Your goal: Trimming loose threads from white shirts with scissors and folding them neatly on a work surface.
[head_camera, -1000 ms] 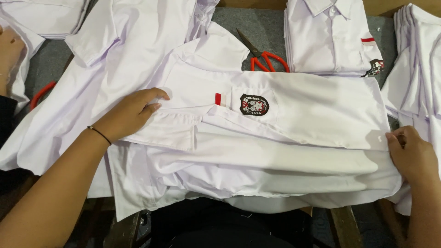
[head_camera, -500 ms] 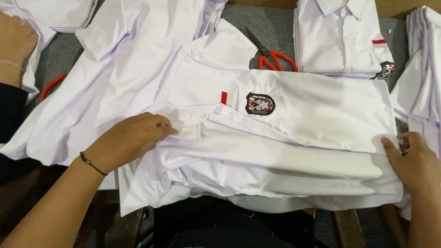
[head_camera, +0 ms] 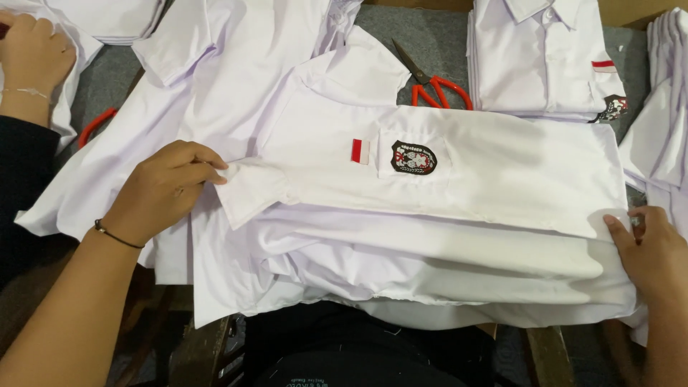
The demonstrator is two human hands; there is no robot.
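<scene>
A white shirt (head_camera: 459, 179) lies folded across the middle of the work surface, its chest uppermost. On the chest sits a small red-and-white rectangular tag (head_camera: 360, 151), and just beside it a dark shield-shaped badge (head_camera: 413, 157) sewn onto the pocket. The left hand (head_camera: 163, 188) pinches the sleeve edge of this shirt between curled fingers and thumb. The right hand (head_camera: 652, 251) lies nearly flat, fingers closed over the shirt's hem at the far right. A second folded shirt (head_camera: 545, 57) with the same kind of badge and red stripe lies at upper right, and red-handled scissors (head_camera: 430, 82) rest between the two. More white shirts (head_camera: 215, 64) spread over the grey cloth-covered table (head_camera: 430, 29). Another person's hand (head_camera: 32, 61) shows at upper left.
</scene>
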